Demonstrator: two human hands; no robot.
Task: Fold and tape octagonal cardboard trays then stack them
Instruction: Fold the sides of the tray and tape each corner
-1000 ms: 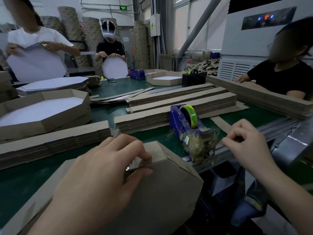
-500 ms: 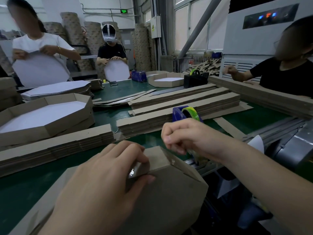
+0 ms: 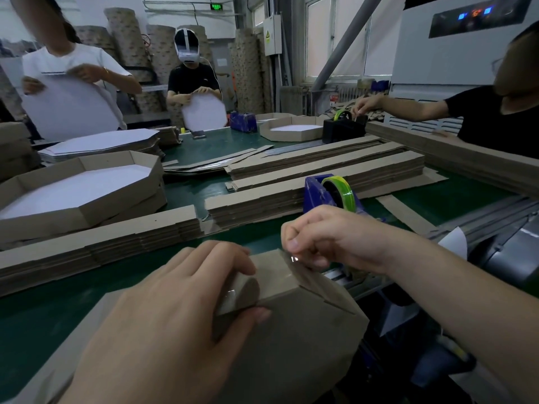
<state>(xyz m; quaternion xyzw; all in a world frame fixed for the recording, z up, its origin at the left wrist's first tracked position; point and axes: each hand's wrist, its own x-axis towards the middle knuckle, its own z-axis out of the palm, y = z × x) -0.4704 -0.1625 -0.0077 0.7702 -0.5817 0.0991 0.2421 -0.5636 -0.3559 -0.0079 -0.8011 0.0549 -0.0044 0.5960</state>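
Tray [image 3: 306, 330] is tipped on edge at the counter's [image 3: 43, 310] near rim, underside toward the wearer. Left grip [image 3: 175, 322] clamps a folded corner, thumb underneath, so the walls sit butted. Right grip [image 3: 335, 237] pinches a clear tape [image 3: 294, 259] strip at the next seam, probably to bridge it. Dispenser [image 3: 318, 191] just behind, easy reach.

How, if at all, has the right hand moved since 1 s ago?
Yes. The right hand went from right of the blue tape dispenser leftward across its front to the cardboard tray corner, pinching a tape strip.
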